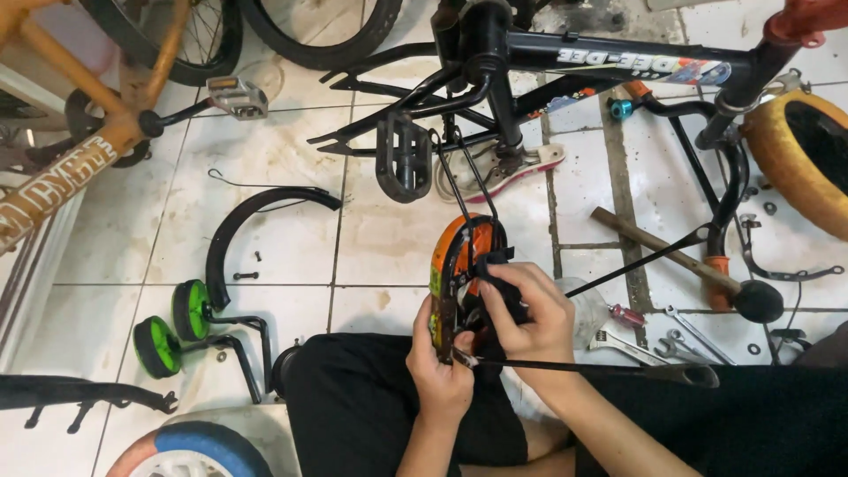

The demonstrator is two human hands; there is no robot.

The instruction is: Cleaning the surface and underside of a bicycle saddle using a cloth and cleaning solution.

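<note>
Presently left hand [439,371] grips the lower edge of the orange chain guard [450,265] at frame centre; right hand [527,320] pinches a black part on it. Risk: guard slipping, thin stay [592,369] springing loose, bolts [246,276] left of it scattering.

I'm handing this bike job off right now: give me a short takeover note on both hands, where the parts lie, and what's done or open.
Left hand: grips the lower edge of the orange chain guard, held upright over the lap.
Right hand: pinches a black fitting at the guard's inner side.
Black bike frame lies just ahead; two green training wheels and a black fender lie to the left; hammer and wrenches to the right.
Done: guard is off the bike. Open: the fitting is in hand, loose bolts on the tiles.
</note>
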